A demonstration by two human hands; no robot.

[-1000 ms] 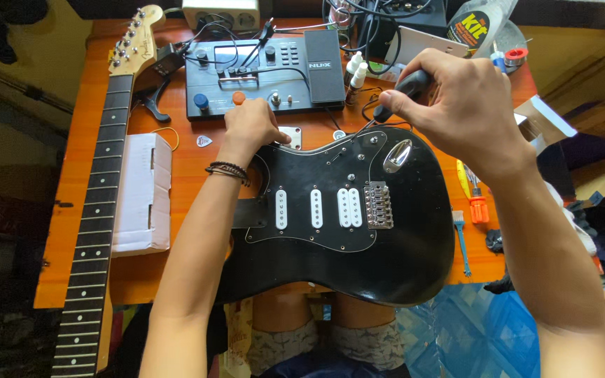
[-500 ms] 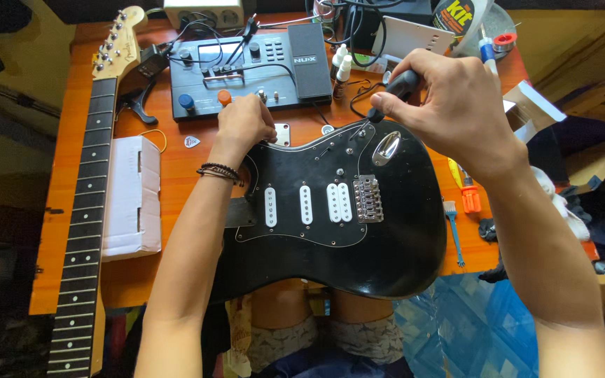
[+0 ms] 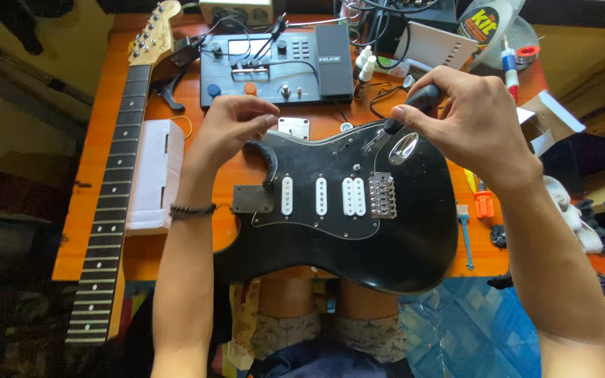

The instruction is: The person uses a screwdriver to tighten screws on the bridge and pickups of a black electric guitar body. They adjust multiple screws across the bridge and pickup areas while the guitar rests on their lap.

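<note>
Black guitar body (image 3: 358,231) lay across table (image 3: 197,140) edge and lap. Right hand (image 3: 474,126), at 1 o'clock, gripped a black-handled screwdriver (image 3: 414,103), tip on body. Left hand (image 3: 229,126), fingers loosely curled, empty, hovered at 11 o'clock.

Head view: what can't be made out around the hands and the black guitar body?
- Screwdriver: the right hand covers most of the handle; its tip on the guitar body is too small to see.
- Left hand: whatever its curled fingertips pinch is hidden.
- Guitar neck: its lower end is lost in shadow.
</note>
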